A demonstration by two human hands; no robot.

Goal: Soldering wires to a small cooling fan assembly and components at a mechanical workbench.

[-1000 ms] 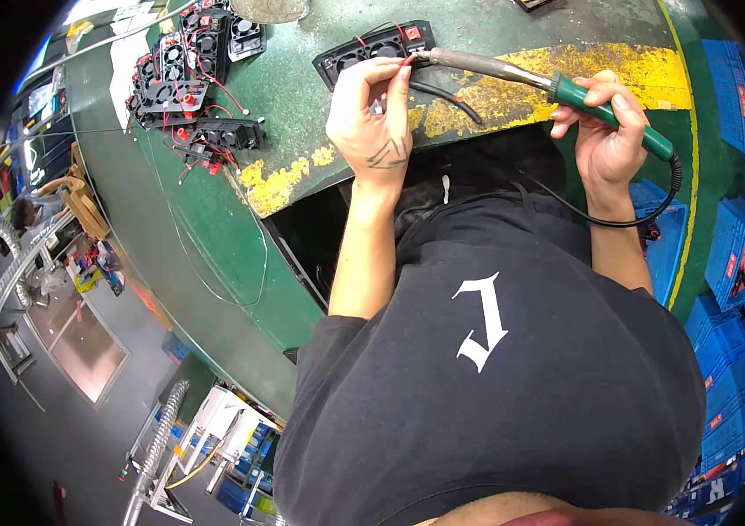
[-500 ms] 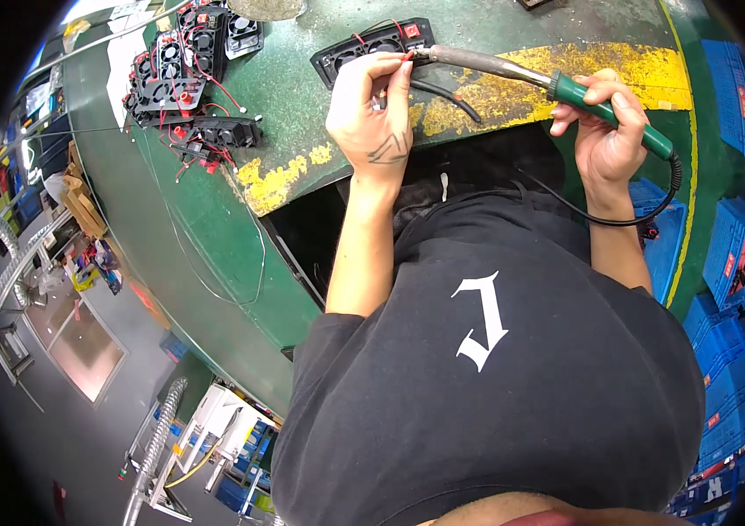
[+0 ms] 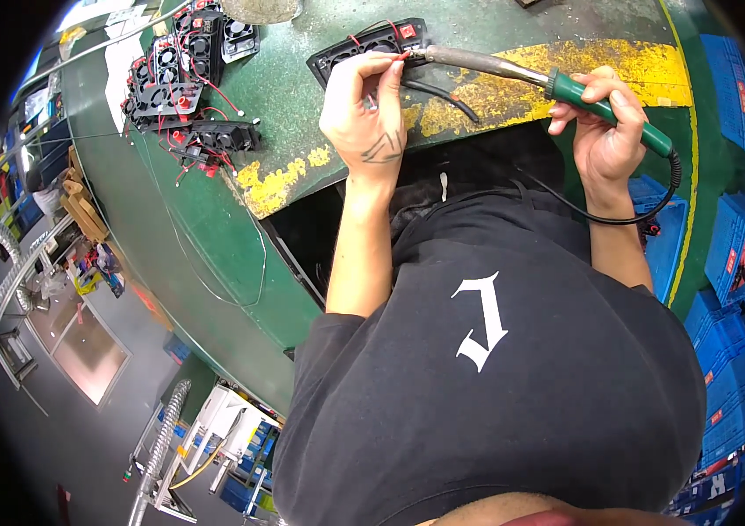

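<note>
A soldering iron [image 3: 605,110] with a green handle and a long metal barrel is gripped in my right hand [image 3: 607,131]. Its tip points left, reaching the fingertips of my left hand [image 3: 364,123]. Thumb and forefinger of that hand pinch a thin red wire [image 3: 400,56] right at the tip. Behind the fingers lies a black fan panel [image 3: 372,42] with a red switch, partly covered by my left hand. Below the iron's barrel, a thick black cable [image 3: 443,95] rests on the bench. The exact joint between wire and tip is too small to make out.
Several black fan assemblies with red wires [image 3: 184,96] are heaped at the bench's far left. The green bench [image 3: 294,96] has a worn yellow front edge. Blue crates [image 3: 732,237] are stacked on the right. The iron's black cord [image 3: 600,219] loops below my right hand.
My left hand has shifted slightly left, still pinching the red wire. The soldering iron has barely moved, and its tip remains at the fingertips.
</note>
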